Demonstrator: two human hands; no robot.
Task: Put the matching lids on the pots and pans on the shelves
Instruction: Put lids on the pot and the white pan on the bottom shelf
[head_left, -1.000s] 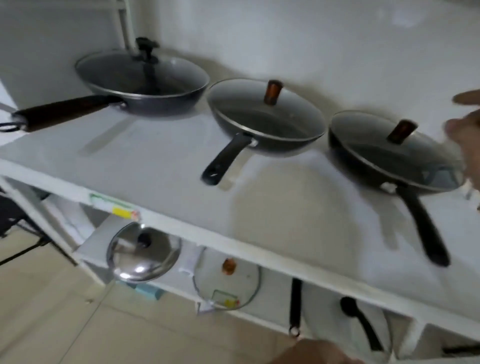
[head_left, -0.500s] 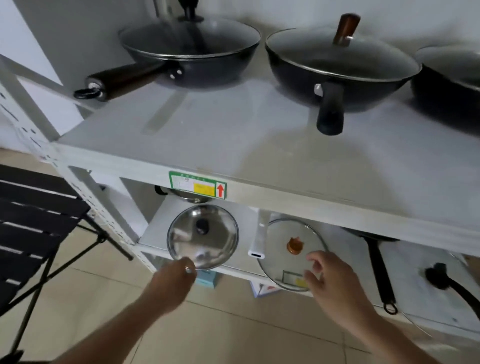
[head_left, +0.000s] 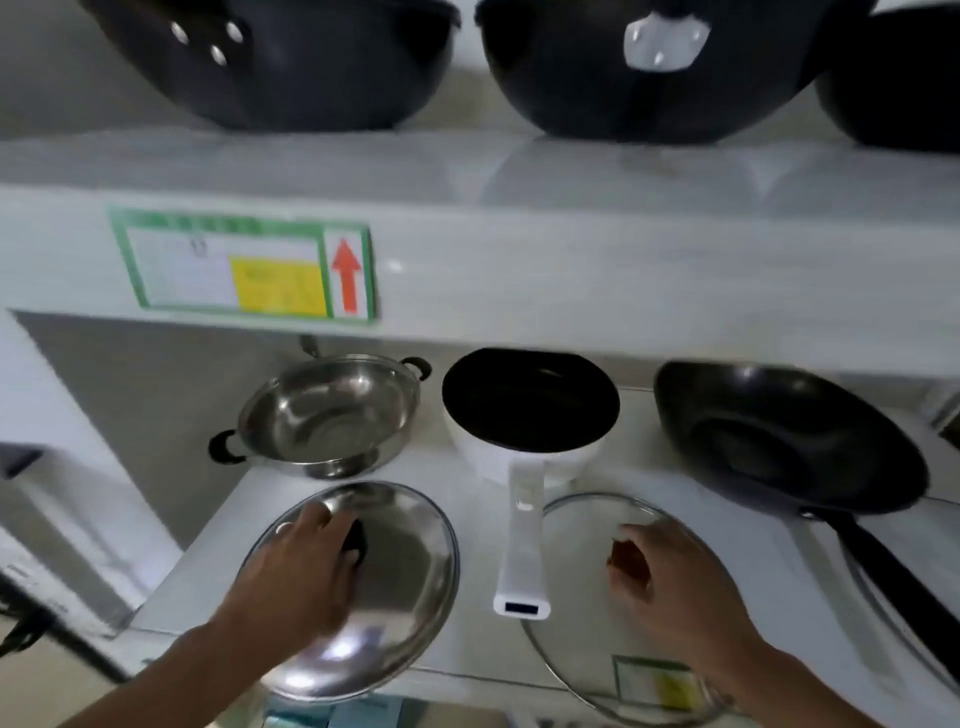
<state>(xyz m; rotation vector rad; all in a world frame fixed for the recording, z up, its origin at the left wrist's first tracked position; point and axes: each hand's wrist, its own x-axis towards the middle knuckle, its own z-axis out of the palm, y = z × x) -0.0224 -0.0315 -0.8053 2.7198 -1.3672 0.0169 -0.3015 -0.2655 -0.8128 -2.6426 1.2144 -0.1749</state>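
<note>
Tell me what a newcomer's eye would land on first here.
First, the two hands on the lower shelf: the left hand closes on the black knob of a shiny steel lid, and the right hand reaches the brown knob of a glass lid. Behind them stand an uncovered steel pot, a white saucepan and a black pan.

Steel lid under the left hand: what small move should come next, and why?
Probably lift the steel lid by its black knob and carry it back onto the open steel pot directly behind it. The left hand is already on the knob, the pot has no lid, and the two look alike in metal and width. The right hand is at the glass lid.
</note>
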